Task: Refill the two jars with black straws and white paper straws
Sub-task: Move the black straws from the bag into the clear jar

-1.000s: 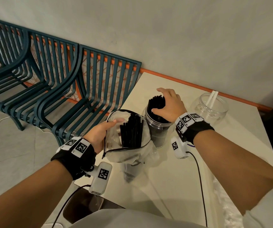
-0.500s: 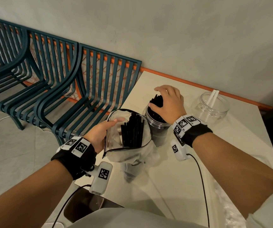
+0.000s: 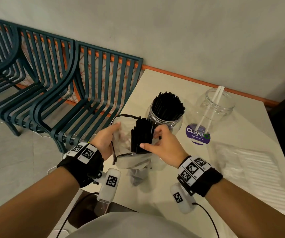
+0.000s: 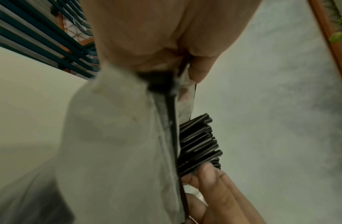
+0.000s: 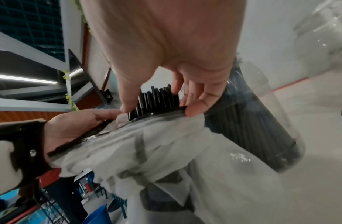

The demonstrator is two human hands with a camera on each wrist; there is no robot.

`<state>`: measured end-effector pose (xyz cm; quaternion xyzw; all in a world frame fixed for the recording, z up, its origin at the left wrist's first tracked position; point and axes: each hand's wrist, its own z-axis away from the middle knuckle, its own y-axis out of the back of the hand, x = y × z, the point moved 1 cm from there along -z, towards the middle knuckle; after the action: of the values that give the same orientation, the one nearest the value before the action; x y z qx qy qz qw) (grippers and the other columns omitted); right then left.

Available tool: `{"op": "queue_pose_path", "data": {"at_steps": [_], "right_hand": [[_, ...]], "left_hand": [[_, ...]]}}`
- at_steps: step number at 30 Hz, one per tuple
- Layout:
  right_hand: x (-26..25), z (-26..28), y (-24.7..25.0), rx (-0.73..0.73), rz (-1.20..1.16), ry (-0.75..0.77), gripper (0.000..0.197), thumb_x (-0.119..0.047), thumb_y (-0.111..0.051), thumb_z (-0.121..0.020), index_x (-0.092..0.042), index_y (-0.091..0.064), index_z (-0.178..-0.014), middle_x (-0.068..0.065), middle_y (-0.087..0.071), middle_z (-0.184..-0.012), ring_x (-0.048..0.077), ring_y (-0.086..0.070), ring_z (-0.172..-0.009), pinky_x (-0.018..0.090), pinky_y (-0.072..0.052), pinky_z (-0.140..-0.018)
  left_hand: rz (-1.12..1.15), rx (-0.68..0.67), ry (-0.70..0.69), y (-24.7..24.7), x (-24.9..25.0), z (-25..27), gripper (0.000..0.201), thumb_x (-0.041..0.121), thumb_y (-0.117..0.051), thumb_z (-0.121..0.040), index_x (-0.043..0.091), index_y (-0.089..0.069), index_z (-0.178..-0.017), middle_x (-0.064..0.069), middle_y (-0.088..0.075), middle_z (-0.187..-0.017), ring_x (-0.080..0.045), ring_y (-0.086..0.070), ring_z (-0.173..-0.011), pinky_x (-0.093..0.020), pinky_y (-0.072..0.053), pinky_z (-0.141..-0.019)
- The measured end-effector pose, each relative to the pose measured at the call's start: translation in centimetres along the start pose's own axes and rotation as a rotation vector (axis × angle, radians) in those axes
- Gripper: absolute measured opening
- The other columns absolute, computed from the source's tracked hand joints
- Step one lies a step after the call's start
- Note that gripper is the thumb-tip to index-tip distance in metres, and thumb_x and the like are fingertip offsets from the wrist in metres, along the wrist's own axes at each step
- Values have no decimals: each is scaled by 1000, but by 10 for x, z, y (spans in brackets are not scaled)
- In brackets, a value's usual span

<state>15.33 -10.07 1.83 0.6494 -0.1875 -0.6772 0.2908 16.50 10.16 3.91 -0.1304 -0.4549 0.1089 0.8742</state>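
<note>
- Left hand grips the rim of a clear pouch with a black zip edge and holds its mouth open; thumb inside, fingers outside. The left wrist view shows the pinch on the zip edge.
- Right hand is at the bundle of black straws standing in the pouch. Thumb lies on the near side of the bundle, fingers curl round the far side. The right wrist view shows thumb and fingers bracketing the straw tops; the hold looks like a closing grasp, not yet lifted.
- Nearer jar stands on the table just behind the pouch, touching or nearly touching it. It is packed with black straws that rise above its rim.
- Second jar stands to the right, near the first but apart from it. It holds only a couple of white paper straws, leaning. A purple round sticker lies on the table in front of it.
- Step in hand, as judged: taking another bunch of black straws out of the pouch for the nearer jar.
- Next move calls for a firm squeeze on the bunch, a straight lift clear of the pouch mouth, then lowering it into whatever gap is left in the nearer jar. That jar looks close to full, so room may be tight.
- White straw jar is barely started. No supply of white straws can be made out with certainty.
</note>
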Motion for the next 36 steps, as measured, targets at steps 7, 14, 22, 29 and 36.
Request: {"op": "queue_pose_path", "data": {"at_steps": [7,14,22,29,36], "right_hand": [[0,-5,-20,-4,30,-107,97,-71,-76,-51,-20,-43,-127,-4,-52,-122,11,-53,-110,35,-50,-94],[1,-1,-24,48,-267,-79,55,-35,-86,-64,-20,-60,-111,-5,-68,-107,9,-63,-102,38,-52,-93],[-46,5,34,101,-433,100,21,-18,-77,-78,-18,-57,-75,-20,-60,-64,-8,-56,-66,7,-43,-65],[-78,-1,73,161,-493,161,20,-23,-70,-81,-33,-67,-65,-6,-69,-72,28,-66,-89,47,-48,-94],[-92,-8,100,187,-710,195,12,-18,-65,-89,-17,-57,-79,-3,-65,-70,17,-65,-75,38,-52,-81]], "left_hand": [[-225,-101,65,2,-9,0,74,39,-82,-65,10,-55,-127,-16,-67,-115,-32,-65,-105,-52,-49,-95],[-215,-126,41,0,-13,-2,31,23,-53,-94,10,-62,-121,-18,-67,-115,-34,-63,-108,-50,-49,-95],[-122,-75,-18,2,-5,-8,20,20,-51,-95,14,-68,-106,-14,-69,-106,-26,-65,-96,-43,-51,-89],[-104,-88,-48,-1,-1,-13,22,19,-49,-96,16,-70,-95,-4,-74,-89,-18,-69,-84,-35,-55,-80],[-86,-92,-56,0,1,-14,22,21,-49,-96,13,-68,-105,-7,-71,-98,-18,-69,-78,-34,-54,-78]]}}
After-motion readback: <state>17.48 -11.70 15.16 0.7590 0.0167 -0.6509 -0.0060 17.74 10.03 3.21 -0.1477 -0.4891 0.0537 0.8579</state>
